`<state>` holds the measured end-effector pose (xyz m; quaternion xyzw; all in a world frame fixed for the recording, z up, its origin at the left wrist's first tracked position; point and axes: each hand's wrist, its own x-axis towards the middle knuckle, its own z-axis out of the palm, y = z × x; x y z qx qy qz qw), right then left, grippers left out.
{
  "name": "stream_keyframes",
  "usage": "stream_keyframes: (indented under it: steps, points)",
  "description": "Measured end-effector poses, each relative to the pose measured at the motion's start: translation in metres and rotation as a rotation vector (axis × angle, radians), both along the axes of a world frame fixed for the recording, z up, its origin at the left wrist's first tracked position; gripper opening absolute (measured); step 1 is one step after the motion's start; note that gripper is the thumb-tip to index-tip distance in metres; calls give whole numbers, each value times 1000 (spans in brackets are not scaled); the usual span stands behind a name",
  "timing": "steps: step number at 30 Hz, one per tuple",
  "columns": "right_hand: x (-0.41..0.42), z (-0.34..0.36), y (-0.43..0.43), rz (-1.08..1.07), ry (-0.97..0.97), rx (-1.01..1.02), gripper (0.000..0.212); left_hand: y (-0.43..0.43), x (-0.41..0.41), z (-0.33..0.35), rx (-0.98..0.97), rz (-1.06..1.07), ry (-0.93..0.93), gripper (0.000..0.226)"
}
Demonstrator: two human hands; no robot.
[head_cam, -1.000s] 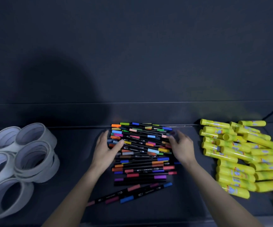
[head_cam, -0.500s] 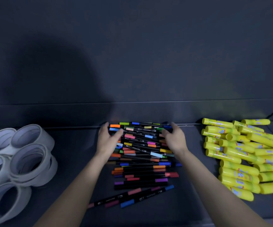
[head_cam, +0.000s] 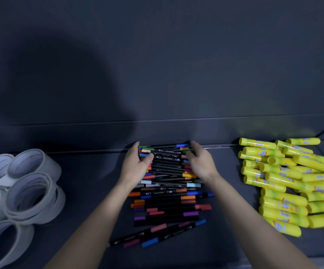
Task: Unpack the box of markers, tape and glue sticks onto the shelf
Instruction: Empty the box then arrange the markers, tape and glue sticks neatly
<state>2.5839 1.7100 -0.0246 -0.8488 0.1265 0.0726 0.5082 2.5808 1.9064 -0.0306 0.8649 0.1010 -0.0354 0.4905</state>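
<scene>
Left hand (head_cam: 136, 165) and right hand (head_cam: 201, 163), fingers spread, pressed against opposite ends of markers (head_cam: 168, 183) piled mid-shelf (head_cam: 91, 181), far end against the back wall. Tape rolls (head_cam: 21, 188) clustered far left; yellow glue sticks (head_cam: 291, 183) heaped right.

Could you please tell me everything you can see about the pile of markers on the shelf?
The pile of markers lies in the middle of the dark shelf, between white tape rolls and yellow glue sticks. They look like slim black plastic barrels with coloured caps at both ends, mostly stacked crosswise; a few at the near edge lie askew. The left hand and right hand press the far end from either side.
</scene>
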Motion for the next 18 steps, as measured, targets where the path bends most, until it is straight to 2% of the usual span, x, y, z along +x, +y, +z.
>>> stream_keyframes:
  steps: [3,5,8,10,12,14,16,18]
  points:
    - [-20,-2,-31,-131,-129,-255,33,27,-15,2,60,31,-37,62]
    - [-37,-12,-46,-226,-160,-331,17,37,-32,-3,54,48,0,58]
    - [-51,-28,-44,-261,-220,-348,22,32,-50,-16,37,41,2,53]
    - [-55,-28,-30,-224,-226,-302,20,20,-54,-19,-17,47,-11,53]
    - [-58,-23,-10,-159,-193,-154,17,5,-55,-17,-75,36,-20,55]
    - [-60,-18,5,-98,-144,-8,25,-7,-56,-15,-104,0,-7,56]
    - [-61,-12,7,-119,-104,127,30,-9,-57,-16,-135,-14,-14,55]
    - [-61,-10,-3,-188,-90,159,28,-5,-58,-16,-188,31,-24,55]
